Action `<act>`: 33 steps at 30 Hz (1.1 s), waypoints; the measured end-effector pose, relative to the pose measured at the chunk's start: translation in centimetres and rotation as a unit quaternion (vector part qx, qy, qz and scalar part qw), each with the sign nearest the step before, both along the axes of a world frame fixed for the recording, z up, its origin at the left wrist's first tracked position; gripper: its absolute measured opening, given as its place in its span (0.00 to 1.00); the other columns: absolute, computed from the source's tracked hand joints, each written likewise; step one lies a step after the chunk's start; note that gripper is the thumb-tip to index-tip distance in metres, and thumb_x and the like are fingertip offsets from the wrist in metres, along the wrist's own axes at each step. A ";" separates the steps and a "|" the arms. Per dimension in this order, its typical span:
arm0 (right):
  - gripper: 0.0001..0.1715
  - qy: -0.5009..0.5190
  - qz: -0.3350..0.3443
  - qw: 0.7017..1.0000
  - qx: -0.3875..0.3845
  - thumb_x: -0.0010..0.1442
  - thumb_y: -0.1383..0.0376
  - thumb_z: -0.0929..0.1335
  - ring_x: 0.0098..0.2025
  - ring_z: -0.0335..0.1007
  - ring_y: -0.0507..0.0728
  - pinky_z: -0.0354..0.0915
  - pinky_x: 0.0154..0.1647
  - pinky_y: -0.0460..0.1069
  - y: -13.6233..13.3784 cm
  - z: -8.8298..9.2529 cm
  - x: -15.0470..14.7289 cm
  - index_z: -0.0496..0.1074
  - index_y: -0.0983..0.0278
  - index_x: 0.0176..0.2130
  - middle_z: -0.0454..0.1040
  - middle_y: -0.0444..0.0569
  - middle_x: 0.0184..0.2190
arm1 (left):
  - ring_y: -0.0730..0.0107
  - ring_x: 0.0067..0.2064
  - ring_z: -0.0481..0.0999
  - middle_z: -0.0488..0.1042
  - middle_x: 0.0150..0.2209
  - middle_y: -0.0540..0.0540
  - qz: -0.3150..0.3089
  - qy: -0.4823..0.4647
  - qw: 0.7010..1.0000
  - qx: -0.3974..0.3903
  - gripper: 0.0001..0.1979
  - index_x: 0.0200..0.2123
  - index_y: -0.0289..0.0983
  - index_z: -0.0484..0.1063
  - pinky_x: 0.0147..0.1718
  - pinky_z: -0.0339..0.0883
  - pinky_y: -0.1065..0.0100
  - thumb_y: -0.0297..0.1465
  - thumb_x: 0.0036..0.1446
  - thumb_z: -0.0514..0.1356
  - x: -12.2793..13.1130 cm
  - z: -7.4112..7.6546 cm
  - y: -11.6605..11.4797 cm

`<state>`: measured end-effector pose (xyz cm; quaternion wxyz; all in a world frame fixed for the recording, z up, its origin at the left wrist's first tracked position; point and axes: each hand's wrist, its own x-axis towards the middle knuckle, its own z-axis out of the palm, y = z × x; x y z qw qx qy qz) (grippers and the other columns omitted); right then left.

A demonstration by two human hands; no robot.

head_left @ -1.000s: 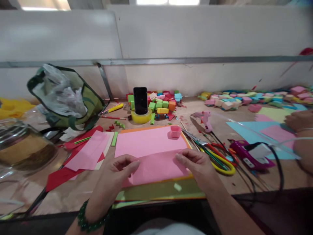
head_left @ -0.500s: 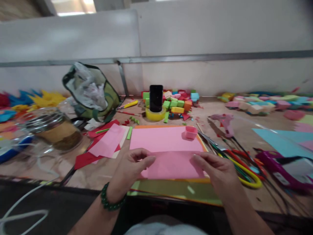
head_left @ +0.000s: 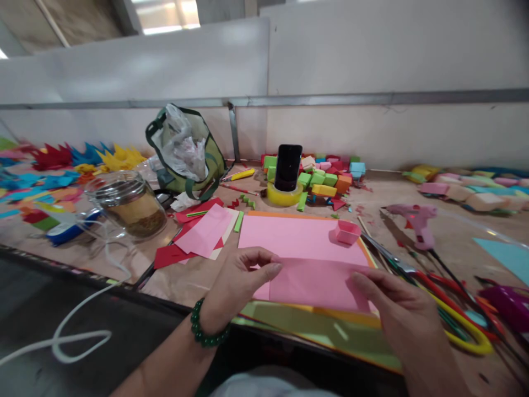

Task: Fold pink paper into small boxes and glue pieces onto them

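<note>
A rectangular piece of pink paper [head_left: 316, 284] is stretched between my two hands, its far edge raised a little. My left hand [head_left: 248, 275], with a green bead bracelet [head_left: 206, 328] at the wrist, pinches the left end between thumb and fingers. The right end is pinched by my right hand [head_left: 399, 298]. Beneath lies a larger pink sheet [head_left: 289, 234] on a stack of coloured sheets, orange and green edges showing. A small open pink paper box [head_left: 347, 232] stands on that sheet, beyond my right hand.
Scissors with yellow handles [head_left: 475, 342] and a pink glue gun [head_left: 417, 220] lie on the right. A phone [head_left: 288, 167] leans at a yellow tape roll [head_left: 285, 196], before several folded paper boxes [head_left: 324, 190]. Left are a glass jar [head_left: 134, 207], a green bag [head_left: 210, 157] and paper scraps [head_left: 202, 231].
The view has turned left, so everything on the table appears further right. Both hands keep their pinch on the pink paper, which has barely moved over the sheet.
</note>
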<state>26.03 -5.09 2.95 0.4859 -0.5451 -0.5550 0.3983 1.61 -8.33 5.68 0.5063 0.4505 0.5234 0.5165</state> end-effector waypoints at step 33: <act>0.21 0.009 0.114 0.993 -0.012 0.52 0.54 0.70 0.20 0.48 0.47 0.48 0.20 0.44 -0.2 1.8 -1.6 0.64 0.66 0.21 0.56 0.39 0.17 | 0.74 0.28 0.65 0.67 0.24 0.51 -0.109 0.219 0.968 0.051 0.14 0.25 0.35 0.68 0.28 0.60 0.72 0.40 0.54 0.59 -2.6 0.3 0.7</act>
